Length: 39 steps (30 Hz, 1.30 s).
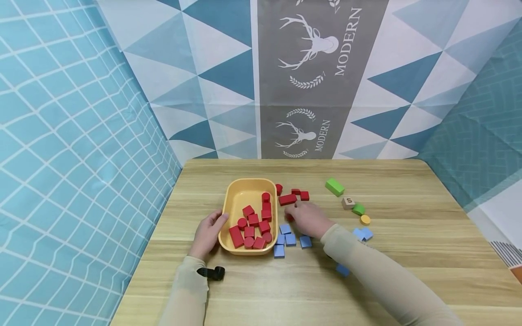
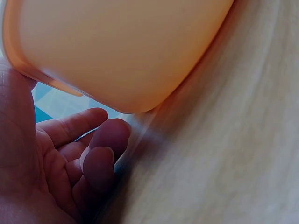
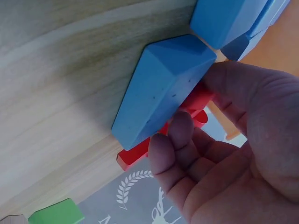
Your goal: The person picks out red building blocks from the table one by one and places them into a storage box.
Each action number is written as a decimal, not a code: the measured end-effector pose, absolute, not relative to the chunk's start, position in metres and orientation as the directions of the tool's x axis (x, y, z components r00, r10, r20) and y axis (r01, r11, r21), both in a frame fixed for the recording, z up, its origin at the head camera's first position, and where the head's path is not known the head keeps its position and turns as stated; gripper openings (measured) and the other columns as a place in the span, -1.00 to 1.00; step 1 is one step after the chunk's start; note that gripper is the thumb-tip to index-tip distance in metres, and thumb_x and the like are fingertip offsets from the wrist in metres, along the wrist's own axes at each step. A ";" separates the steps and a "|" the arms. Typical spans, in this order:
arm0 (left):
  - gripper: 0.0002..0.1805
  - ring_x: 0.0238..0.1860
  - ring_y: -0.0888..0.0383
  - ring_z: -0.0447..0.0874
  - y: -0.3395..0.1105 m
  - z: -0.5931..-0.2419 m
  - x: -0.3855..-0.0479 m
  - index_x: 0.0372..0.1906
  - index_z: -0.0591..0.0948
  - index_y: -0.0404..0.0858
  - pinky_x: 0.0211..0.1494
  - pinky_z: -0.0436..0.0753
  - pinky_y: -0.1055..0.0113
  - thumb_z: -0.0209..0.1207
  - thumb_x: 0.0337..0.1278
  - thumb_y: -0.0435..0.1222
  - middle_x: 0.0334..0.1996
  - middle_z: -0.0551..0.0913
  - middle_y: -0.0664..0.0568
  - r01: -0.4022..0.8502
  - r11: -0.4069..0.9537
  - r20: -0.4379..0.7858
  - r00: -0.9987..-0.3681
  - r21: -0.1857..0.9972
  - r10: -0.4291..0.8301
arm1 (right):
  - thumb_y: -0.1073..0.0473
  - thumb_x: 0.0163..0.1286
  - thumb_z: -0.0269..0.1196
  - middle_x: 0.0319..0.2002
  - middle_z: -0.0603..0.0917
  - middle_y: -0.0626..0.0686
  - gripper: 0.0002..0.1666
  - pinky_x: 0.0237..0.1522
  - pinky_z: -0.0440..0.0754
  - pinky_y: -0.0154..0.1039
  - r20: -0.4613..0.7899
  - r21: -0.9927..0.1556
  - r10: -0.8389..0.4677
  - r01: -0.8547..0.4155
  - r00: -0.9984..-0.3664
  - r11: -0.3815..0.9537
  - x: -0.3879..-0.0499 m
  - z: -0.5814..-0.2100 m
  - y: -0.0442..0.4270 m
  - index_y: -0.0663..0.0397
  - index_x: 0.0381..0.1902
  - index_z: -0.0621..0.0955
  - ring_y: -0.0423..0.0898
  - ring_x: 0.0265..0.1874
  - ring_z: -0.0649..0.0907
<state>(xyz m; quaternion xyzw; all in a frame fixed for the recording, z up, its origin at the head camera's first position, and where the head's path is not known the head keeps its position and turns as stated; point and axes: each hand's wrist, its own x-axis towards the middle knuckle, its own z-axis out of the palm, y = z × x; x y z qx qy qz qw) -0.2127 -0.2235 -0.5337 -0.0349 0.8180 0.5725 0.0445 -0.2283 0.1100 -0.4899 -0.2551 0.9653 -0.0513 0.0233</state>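
At the left side of a yellow tray (image 1: 251, 180), my left hand (image 1: 209, 233) holds the rim with the thumb hooked over it. In the left wrist view its other fingers (image 2: 100, 163) hang loosely curled below the tray wall (image 2: 126, 51). My right hand (image 1: 307, 219) is right of the tray, low over the table. The right wrist view shows it pinching a small red block (image 3: 198, 97) between thumb and fingers; the fingers partly hide its shape. Just beside these fingertips stands a blue block (image 3: 163, 88). Several red blocks (image 1: 253, 220) lie inside the tray.
Beyond my right hand lie a long red block (image 1: 287, 199) and a few smaller red ones (image 1: 304, 195). Several blue blocks (image 1: 290, 239) sit near the tray's right side. Farther right are a green block (image 1: 335, 187), a lettered cube (image 1: 348, 203) and a yellow disc (image 1: 365, 220).
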 end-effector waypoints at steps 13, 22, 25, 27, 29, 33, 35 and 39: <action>-0.33 0.44 -0.17 0.58 -0.223 -0.536 -0.216 0.53 0.49 -0.29 0.42 0.65 -0.04 0.11 0.62 0.07 0.47 0.55 -0.27 -0.100 0.365 -0.106 -0.994 0.926 -0.005 | 0.04 0.48 0.37 -0.35 0.78 0.00 -0.85 -0.16 0.75 -0.01 0.069 -0.095 -0.514 -0.519 -0.855 0.850 -0.236 -0.494 0.111 -0.04 -0.13 0.70 -0.02 -0.37 0.72; -0.30 0.45 -0.17 0.57 -0.225 -0.535 -0.218 0.54 0.47 -0.30 0.44 0.63 -0.06 0.11 0.61 0.10 0.48 0.54 -0.27 -0.099 0.370 -0.105 -0.994 0.924 -0.006 | -0.01 0.56 0.31 -0.17 0.82 -0.01 -0.70 -0.10 0.72 -0.06 0.229 -0.319 -0.370 -0.429 -0.900 0.845 -0.240 -0.444 0.077 -0.03 0.11 0.73 -0.05 -0.26 0.69; -0.30 0.47 -0.14 0.56 -0.226 -0.537 -0.218 0.54 0.48 -0.28 0.43 0.64 -0.04 0.12 0.60 0.11 0.49 0.54 -0.24 -0.105 0.361 -0.111 -0.994 0.927 -0.004 | -0.06 0.58 0.29 -0.06 0.83 -0.01 -0.66 0.02 0.69 -0.04 0.218 -0.283 -0.424 -0.473 -0.879 0.834 -0.237 -0.445 0.053 -0.07 0.17 0.72 -0.01 -0.16 0.70; -0.30 0.47 -0.14 0.56 -0.226 -0.539 -0.217 0.53 0.48 -0.28 0.43 0.64 -0.03 0.13 0.60 0.10 0.49 0.54 -0.24 -0.103 0.359 -0.110 -0.994 0.928 -0.002 | -0.11 0.59 0.27 -0.02 0.83 -0.01 -0.64 0.08 0.65 -0.02 0.199 -0.217 -0.452 -0.488 -0.870 0.845 -0.237 -0.453 0.039 -0.11 0.18 0.71 0.02 -0.10 0.69; -0.30 0.47 -0.12 0.56 -0.226 -0.540 -0.217 0.53 0.49 -0.27 0.44 0.64 -0.03 0.14 0.59 0.11 0.49 0.55 -0.23 -0.105 0.354 -0.111 -0.994 0.929 -0.005 | -0.15 0.59 0.26 -0.01 0.83 -0.01 -0.64 0.09 0.61 -0.01 0.180 -0.149 -0.456 -0.482 -0.872 0.863 -0.239 -0.464 0.028 -0.14 0.16 0.71 0.03 -0.06 0.68; -0.28 0.46 -0.13 0.57 -0.224 -0.541 -0.215 0.53 0.48 -0.29 0.44 0.64 -0.02 0.13 0.58 0.13 0.48 0.55 -0.25 -0.106 0.354 -0.111 -0.994 0.929 -0.007 | -0.19 0.60 0.25 -0.13 0.85 -0.04 -0.68 0.03 0.56 -0.01 0.162 -0.081 -0.415 -0.432 -0.895 0.898 -0.247 -0.484 0.018 -0.17 0.02 0.75 0.03 -0.12 0.68; -0.27 0.45 -0.13 0.57 -0.224 -0.540 -0.215 0.54 0.48 -0.28 0.44 0.64 -0.02 0.13 0.57 0.15 0.48 0.55 -0.24 -0.111 0.353 -0.116 -0.993 0.929 -0.008 | -0.20 0.60 0.25 -0.16 0.86 -0.06 -0.68 0.03 0.55 0.00 0.145 -0.095 -0.396 -0.411 -0.907 0.907 -0.250 -0.488 0.017 -0.17 -0.01 0.77 0.03 -0.13 0.69; -0.27 0.46 -0.12 0.57 -0.225 -0.537 -0.216 0.54 0.48 -0.26 0.44 0.64 -0.03 0.14 0.57 0.15 0.48 0.56 -0.22 -0.118 0.346 -0.123 -0.992 0.931 -0.008 | -0.19 0.60 0.26 -0.17 0.87 -0.06 -0.68 0.05 0.56 0.02 0.114 -0.134 -0.378 -0.392 -0.919 0.910 -0.251 -0.489 0.015 -0.17 -0.01 0.78 0.03 -0.13 0.70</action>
